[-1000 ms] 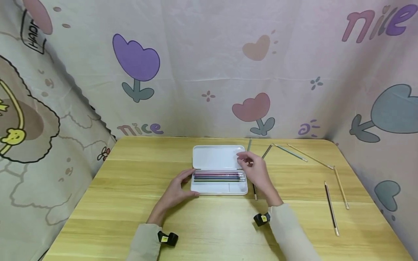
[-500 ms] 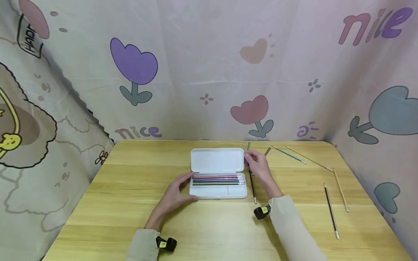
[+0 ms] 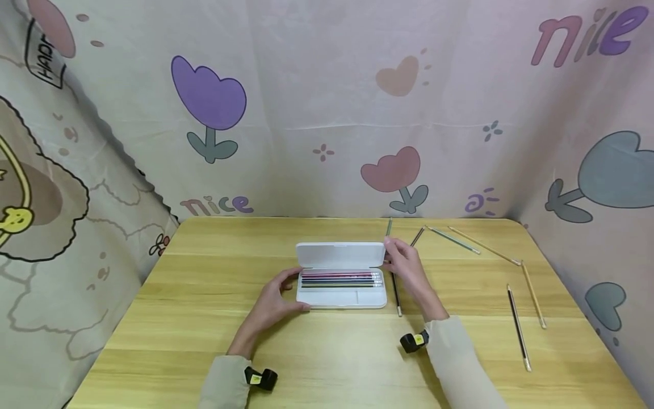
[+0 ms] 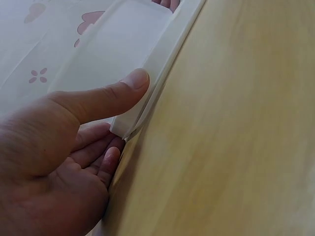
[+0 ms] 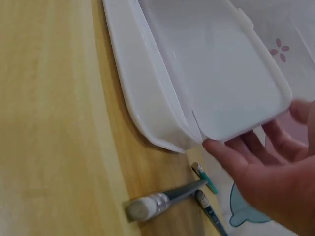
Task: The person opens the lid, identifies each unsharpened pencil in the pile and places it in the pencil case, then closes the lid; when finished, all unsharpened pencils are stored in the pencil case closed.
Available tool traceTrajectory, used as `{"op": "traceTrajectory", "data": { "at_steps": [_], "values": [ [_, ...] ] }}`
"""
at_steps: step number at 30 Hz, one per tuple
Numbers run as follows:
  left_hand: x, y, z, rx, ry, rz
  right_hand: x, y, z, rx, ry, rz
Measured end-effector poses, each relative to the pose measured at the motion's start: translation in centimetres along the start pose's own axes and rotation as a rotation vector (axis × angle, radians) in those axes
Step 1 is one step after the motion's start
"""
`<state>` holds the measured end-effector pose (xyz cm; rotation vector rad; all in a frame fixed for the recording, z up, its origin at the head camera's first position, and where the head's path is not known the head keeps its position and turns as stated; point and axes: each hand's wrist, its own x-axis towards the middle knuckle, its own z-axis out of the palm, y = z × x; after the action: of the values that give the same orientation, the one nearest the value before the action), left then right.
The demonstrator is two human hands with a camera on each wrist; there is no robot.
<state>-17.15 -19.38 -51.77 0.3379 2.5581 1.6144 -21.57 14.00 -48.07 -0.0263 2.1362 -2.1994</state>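
Observation:
A white pencil case (image 3: 327,297) lies on the table, its lid (image 3: 339,255) raised and tilted upward at the back. Several pencils (image 3: 337,279) rest side by side in its rear compartment. My left hand (image 3: 276,298) grips the case's left end, and the left wrist view has the thumb (image 4: 115,98) on the front wall with the fingers curled at the corner. At the lid's right end, my right hand (image 3: 406,264) holds the edge. In the right wrist view its thumb is at the lid's upper corner and the fingers are behind the lid (image 5: 221,69).
Just right of the case lies a dark pencil (image 3: 396,295), with a green pencil (image 3: 389,227) behind the right hand. Farther right are a blue-green pencil (image 3: 453,240), two yellowish pencils (image 3: 533,295) and a black pencil (image 3: 518,329). A patterned cloth (image 3: 296,85) hangs behind the table.
My right hand has moved from the lid's inner right side to its right edge. The lid has swung up from lying flat back. My left hand stays at the case's left end.

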Motion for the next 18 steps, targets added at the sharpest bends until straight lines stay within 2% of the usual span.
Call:
{"op": "traceTrajectory", "data": {
  "at_steps": [5,11,15,18],
  "values": [
    [0.0,0.0,0.2,0.024,0.019,-0.008,-1.0,-0.1,-0.8,0.033,-0.122,-0.021],
    [0.0,0.2,0.2,0.017,0.024,0.006,-2.6,0.0,-1.6,-0.165,-0.178,-0.071],
    [0.1,0.1,0.0,-0.02,0.02,0.032,-3.2,0.3,-1.5,-0.234,-0.231,-0.117],
    [0.1,-0.1,0.1,-0.014,-0.002,0.074,-3.5,0.6,-1.4,-0.284,-0.282,-0.138]
  ]
}}
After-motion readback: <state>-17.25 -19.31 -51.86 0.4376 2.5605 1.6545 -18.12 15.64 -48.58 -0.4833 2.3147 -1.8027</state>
